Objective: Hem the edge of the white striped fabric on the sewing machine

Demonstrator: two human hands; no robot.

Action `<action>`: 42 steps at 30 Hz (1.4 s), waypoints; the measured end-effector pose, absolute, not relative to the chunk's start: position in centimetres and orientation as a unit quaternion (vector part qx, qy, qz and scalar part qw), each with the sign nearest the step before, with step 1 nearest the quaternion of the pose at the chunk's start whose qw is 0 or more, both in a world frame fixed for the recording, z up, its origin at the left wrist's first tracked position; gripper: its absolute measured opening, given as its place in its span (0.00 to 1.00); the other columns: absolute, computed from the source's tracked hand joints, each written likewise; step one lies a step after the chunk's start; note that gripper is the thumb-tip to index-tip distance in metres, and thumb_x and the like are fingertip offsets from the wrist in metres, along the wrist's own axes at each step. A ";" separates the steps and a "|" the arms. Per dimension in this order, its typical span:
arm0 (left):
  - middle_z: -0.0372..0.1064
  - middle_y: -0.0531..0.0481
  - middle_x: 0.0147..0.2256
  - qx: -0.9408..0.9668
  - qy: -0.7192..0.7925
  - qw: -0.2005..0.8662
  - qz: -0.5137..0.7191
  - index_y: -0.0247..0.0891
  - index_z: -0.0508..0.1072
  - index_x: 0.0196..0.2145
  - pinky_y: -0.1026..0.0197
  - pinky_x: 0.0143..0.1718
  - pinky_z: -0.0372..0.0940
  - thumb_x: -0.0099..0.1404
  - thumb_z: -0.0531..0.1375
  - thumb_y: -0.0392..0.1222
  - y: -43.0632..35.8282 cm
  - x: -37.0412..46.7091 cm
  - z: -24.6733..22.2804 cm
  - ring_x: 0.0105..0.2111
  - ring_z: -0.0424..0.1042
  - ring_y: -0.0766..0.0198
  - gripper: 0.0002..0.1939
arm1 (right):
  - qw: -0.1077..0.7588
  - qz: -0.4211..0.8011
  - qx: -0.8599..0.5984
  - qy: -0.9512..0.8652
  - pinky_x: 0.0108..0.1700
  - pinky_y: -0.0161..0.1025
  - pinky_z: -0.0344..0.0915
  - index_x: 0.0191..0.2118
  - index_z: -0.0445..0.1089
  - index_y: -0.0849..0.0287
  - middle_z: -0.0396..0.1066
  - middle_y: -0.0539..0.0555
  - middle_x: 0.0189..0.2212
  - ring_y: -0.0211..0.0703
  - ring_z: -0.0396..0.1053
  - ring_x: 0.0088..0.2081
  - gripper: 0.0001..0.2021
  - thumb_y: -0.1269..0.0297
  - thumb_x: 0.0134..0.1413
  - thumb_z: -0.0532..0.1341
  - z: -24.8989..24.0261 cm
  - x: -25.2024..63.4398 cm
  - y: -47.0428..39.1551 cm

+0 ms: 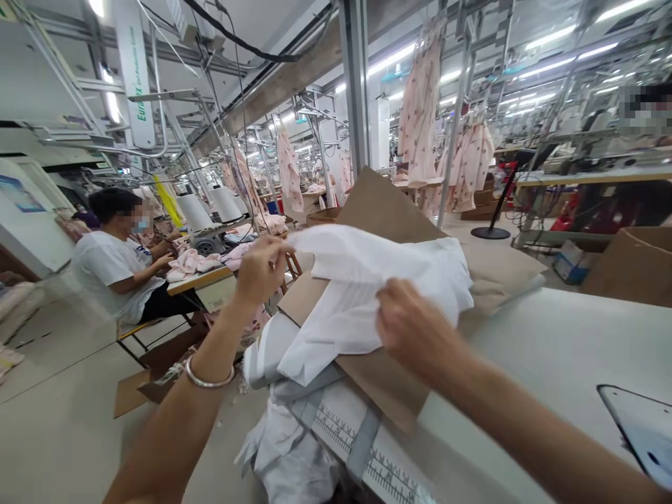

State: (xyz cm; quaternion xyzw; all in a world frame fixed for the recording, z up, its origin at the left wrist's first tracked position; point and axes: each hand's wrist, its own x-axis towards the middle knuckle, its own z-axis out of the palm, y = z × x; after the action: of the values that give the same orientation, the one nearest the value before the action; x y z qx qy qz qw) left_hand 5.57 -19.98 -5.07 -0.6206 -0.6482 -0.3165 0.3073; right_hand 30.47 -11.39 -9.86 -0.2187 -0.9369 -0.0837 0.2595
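Observation:
A thin white fabric piece stretches between my two hands, over more white fabric heaped on brown paper. My left hand is raised at the left and pinches one end of the piece. Near the middle of the heap, my right hand is closed on the fabric's nearer edge, its fingertips partly hidden and slightly blurred. Below the paper, a printed measuring scale runs along the table's near edge. White cloth scraps hang or lie in a bunch beneath that edge.
The white table extends right, with a phone-like object on it. A co-worker sits at a sewing machine on the left. Pink garments hang from overhead rails behind. Cardboard boxes stand at right; a metal post rises behind the table.

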 end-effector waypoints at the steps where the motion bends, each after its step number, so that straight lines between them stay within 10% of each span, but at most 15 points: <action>1: 0.68 0.46 0.36 -0.636 -0.661 0.271 -0.292 0.35 0.75 0.34 0.59 0.43 0.63 0.61 0.53 0.33 -20.7 5.3 -6.5 0.39 0.69 0.60 0.11 | 0.248 -0.074 -0.213 -0.942 0.36 0.40 0.61 0.30 0.70 0.65 0.65 0.59 0.30 0.48 0.61 0.36 0.08 0.68 0.56 0.56 -11.6 29.4 -12.1; 13: 0.66 0.41 0.43 -0.646 -0.727 0.103 -0.208 0.35 0.69 0.39 0.52 0.49 0.63 0.56 0.63 0.53 -24.5 8.0 -16.1 0.45 0.67 0.53 0.20 | 0.196 0.012 -0.221 -0.955 0.36 0.36 0.60 0.30 0.63 0.64 0.66 0.55 0.32 0.40 0.64 0.34 0.07 0.76 0.57 0.52 -16.1 27.3 -10.0; 22: 0.68 0.44 0.39 -0.668 -0.706 0.066 -0.227 0.36 0.69 0.36 0.56 0.46 0.63 0.58 0.56 0.33 -23.5 9.2 -15.7 0.43 0.68 0.56 0.07 | 0.300 0.034 -0.226 -0.926 0.32 0.38 0.57 0.28 0.59 0.58 0.64 0.54 0.28 0.42 0.64 0.28 0.02 0.68 0.48 0.51 -10.3 34.4 -6.6; 30: 0.69 0.52 0.34 -0.671 -0.692 0.026 -0.265 0.38 0.68 0.43 0.65 0.37 0.62 0.53 0.54 0.29 -25.7 7.6 -8.0 0.34 0.69 0.64 0.18 | 0.315 0.025 -0.137 -0.939 0.27 0.37 0.63 0.28 0.57 0.58 0.63 0.54 0.27 0.41 0.63 0.27 0.04 0.73 0.50 0.50 -14.0 37.2 -9.8; 37: 0.69 0.53 0.33 -0.701 -0.687 -0.181 -0.059 0.38 0.71 0.27 0.68 0.37 0.60 0.55 0.55 0.31 -29.4 9.8 -8.2 0.33 0.67 0.65 0.06 | 0.273 0.009 -0.143 -0.951 0.27 0.34 0.70 0.59 0.54 0.62 0.72 0.57 0.35 0.43 0.72 0.33 0.32 0.79 0.44 0.47 -19.2 40.5 -12.2; 42: 0.73 0.54 0.32 -0.739 -0.664 -0.077 -0.087 0.38 0.73 0.31 0.69 0.35 0.63 0.56 0.53 0.32 -25.8 8.9 -7.1 0.33 0.71 0.65 0.09 | 0.163 -0.031 -0.254 -0.953 0.27 0.32 0.68 0.31 0.71 0.59 0.73 0.52 0.28 0.40 0.72 0.28 0.18 0.86 0.37 0.54 -14.6 39.7 -8.0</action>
State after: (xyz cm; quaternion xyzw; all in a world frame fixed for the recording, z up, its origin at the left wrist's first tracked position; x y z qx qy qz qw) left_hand 8.88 -25.76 -7.05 -0.7386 -0.6640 -0.0873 -0.0772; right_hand 39.74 -8.01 -14.55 -0.2542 -0.9527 -0.0313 0.1634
